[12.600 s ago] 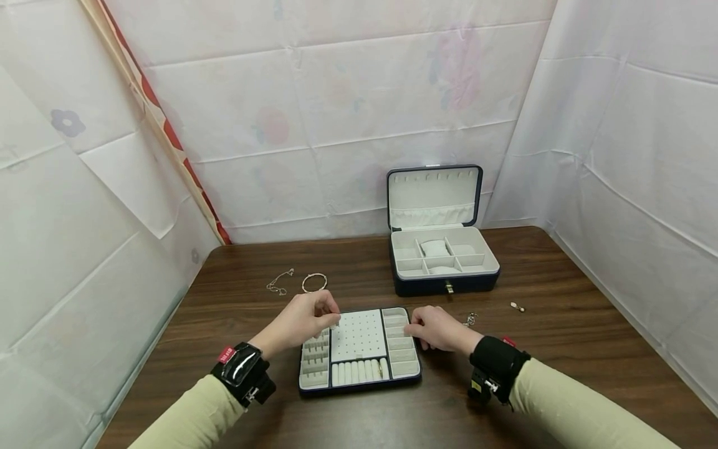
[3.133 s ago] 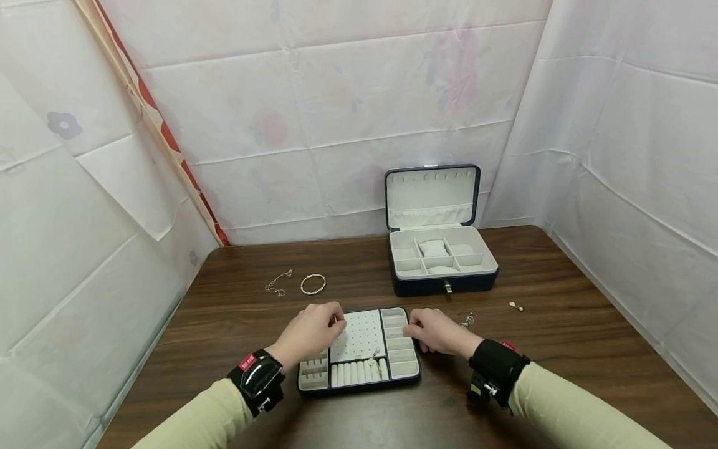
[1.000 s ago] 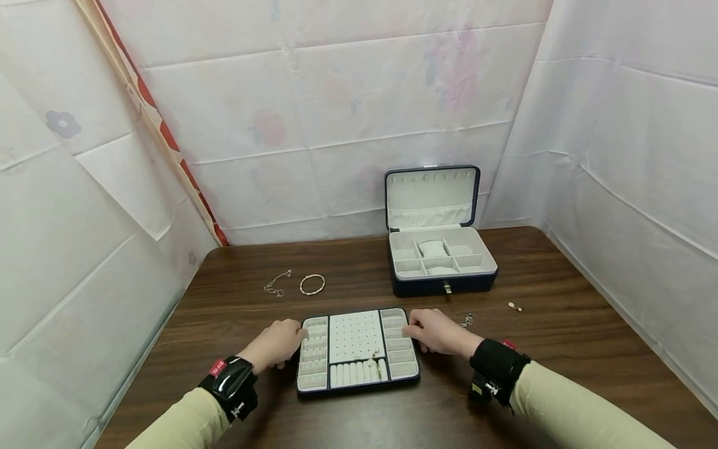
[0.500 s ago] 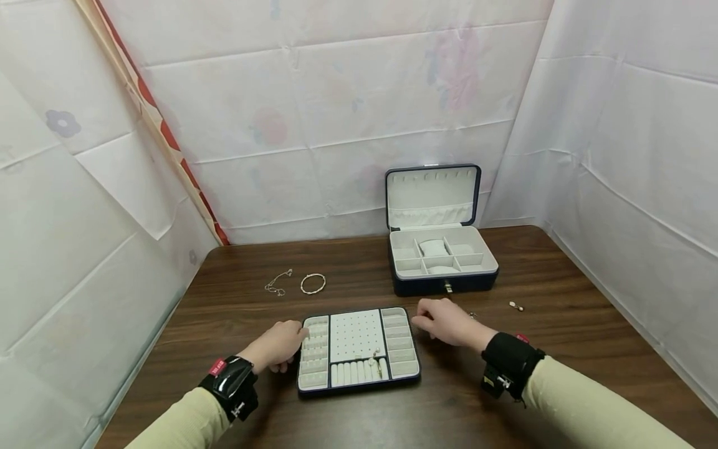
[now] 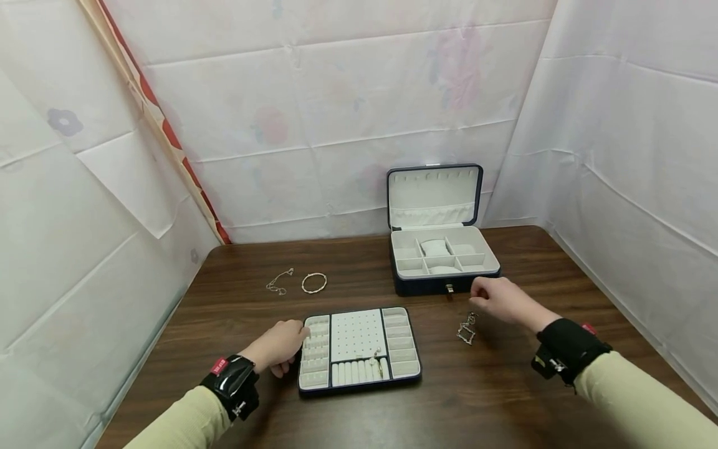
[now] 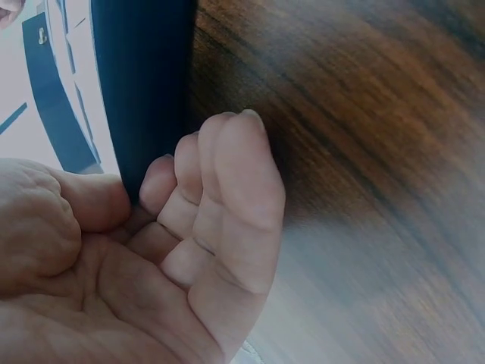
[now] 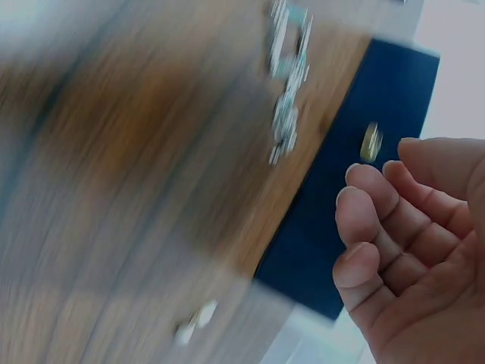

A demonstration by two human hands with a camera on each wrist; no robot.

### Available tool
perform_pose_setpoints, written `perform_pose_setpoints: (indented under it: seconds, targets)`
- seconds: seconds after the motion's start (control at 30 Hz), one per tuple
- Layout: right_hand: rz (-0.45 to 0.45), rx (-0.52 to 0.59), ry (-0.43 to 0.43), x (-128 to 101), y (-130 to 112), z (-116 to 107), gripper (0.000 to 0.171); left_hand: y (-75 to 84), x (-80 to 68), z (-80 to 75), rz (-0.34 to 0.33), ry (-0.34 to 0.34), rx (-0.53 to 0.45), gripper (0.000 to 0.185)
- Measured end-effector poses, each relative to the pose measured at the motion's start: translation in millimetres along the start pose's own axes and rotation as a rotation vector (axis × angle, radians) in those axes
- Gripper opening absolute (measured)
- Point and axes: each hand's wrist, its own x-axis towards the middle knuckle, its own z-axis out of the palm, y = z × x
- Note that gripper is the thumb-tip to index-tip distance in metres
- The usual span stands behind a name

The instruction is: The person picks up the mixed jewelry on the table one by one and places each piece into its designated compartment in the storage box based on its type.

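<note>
left hand (image 5: 278,347) steadies the navy velvet-lined tray (image 5: 359,350), one earring in; right hand (image 5: 501,300), fingers loosely curled and empty, nears the silver chain (image 5: 467,328).

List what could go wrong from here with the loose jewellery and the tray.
1. The right hand hovers, empty, by the jewellery box; sweeping back low, it may snag the chain lying on the table and drag it.
2. The left hand only touches the left edge of the tray; a push could slide the tray and shake the small piece sitting among its ring rolls.
3. The small chain pieces could tangle when picked up.
</note>
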Motion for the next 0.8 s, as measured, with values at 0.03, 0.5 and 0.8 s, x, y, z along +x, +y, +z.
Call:
perform_pose_setpoints:
  seconds: [0.03,0.5,0.8]
  targets:
    - [0.010,-0.007,0.003,-2.5,6.0,-3.5,0.011,0.1,0.0,-0.1,0.000,0.000,0.000,0.030]
    - [0.124,-0.166,-0.064,-30.6,58.8,-22.2,0.008,1.4,-1.1,0.3,-0.007,0.004,-0.014,0.030]
    - [0.169,-0.168,-0.117,-40.0,71.1,-21.2,0.019,3.2,-2.9,-0.2,-0.009,0.004,-0.023,0.030]
